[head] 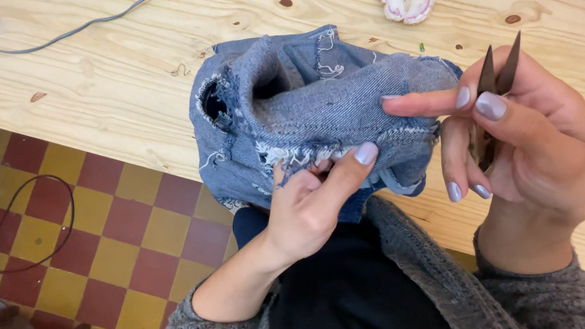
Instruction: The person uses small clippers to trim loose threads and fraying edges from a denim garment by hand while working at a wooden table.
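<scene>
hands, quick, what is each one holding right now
Left hand: shut on the denim piece.
Right hand: shut on dark thread snips.

Your denim garment is blue, turned partly inside out, bunched into a rumpled mound at the near edge of the table. A frayed, white-threaded tear runs along its lower front; a second ragged hole shows at its left side. One fold overhangs the table edge toward you. Your thread snips are dark, two slim pointed blades, tips up, slightly parted, just right of the denim.
</scene>
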